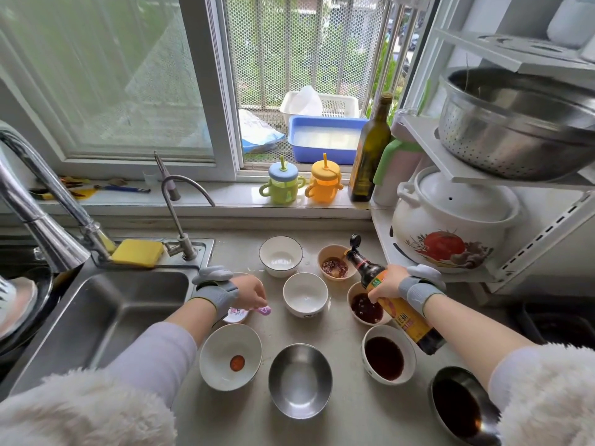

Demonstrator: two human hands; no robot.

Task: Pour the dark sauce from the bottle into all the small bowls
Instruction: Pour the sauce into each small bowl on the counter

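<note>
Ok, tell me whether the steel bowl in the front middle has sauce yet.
Empty: the steel bowl shows only bare shiny metal inside, no dark sauce.

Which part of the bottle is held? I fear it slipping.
The right hand grips the dark glass sauce bottle around its upper body, just below the neck.

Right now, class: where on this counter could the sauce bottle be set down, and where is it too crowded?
Bare counter lies at the near edge, below the steel bowl and the white bowl, and right of the bottle, before the rack. The middle is crowded: bowls sit close together, with only narrow gaps.
</note>
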